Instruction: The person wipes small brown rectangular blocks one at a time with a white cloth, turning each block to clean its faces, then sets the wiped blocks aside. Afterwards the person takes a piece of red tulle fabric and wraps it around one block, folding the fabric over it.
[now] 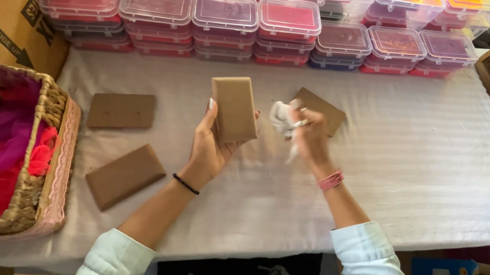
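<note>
Sleeves and forearms come in over the near table edge (234, 228). Left hand (210, 146) is closed around a flat brown card (235, 109), held upright above the table's middle, face toward the camera. Right hand (311, 140) is pinched shut on a small white item (283, 118) – blurred, can't tell what it is – just right of the held card, not touching it as far as I can see.

Three more brown cards lie flat: two toward the left edge (122, 111) (125, 176), one behind the right hand (322, 110). Wicker basket (49, 152) of coloured fabric sits at the near-left corner; stacked clear lidded boxes (227, 25) line the far edge.

Step looks like fitting the white item onto the held card – mid-way. Next move likely needs the card held steady and the white piece aligned to its face.
</note>
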